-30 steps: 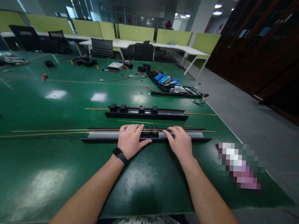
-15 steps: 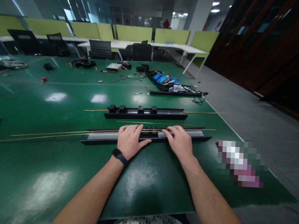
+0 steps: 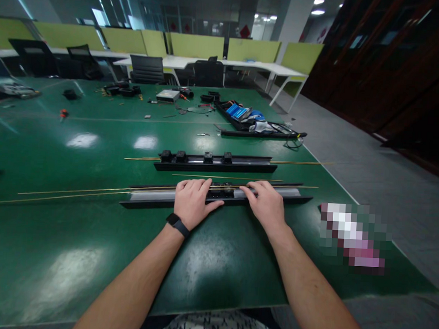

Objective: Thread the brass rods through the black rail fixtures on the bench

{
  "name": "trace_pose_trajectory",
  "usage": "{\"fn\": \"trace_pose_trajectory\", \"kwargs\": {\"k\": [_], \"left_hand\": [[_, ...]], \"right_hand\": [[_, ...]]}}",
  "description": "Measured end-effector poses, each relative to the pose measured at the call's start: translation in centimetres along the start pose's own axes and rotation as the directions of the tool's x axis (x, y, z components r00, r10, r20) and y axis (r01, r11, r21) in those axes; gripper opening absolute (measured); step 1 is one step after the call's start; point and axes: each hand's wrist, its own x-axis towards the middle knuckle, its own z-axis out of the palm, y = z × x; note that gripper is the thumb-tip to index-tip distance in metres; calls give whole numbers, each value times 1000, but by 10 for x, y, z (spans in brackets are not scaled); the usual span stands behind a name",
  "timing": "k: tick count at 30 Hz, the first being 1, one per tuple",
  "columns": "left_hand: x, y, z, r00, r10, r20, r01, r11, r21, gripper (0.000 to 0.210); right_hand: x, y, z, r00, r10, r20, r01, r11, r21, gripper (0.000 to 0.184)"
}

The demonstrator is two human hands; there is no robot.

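A long black channel with a pale grey inner strip lies across the table before me. My left hand lies over its middle, fingers curled over the far side and thumb stretched along the near wall. Thin brass-coloured rods run along the channel, pass by the left hand and stick out far to the left. My right hand is closed, thumb and index finger pinching at a rod above the channel. Between the hands sit small black blocks, partly hidden.
Behind lies a second black channel with several black blocks and rods. A loose rod rests between the channels. Farther back are an open black case with blue packets and scattered parts. A blurred-out item lies right, near the table edge.
The whole view has shifted slightly upward as the head moved. Both hands keep nearly the same place on the channel and rods.
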Motion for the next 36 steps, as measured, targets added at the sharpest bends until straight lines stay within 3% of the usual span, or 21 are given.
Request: {"fn": "trace_pose_trajectory", "kwargs": {"k": [36], "left_hand": [[1,1,1,1000,3,-3,-2,1000,10,66]], "right_hand": [[0,7,0,1000,8,-13,-8,1000,13,36]]}}
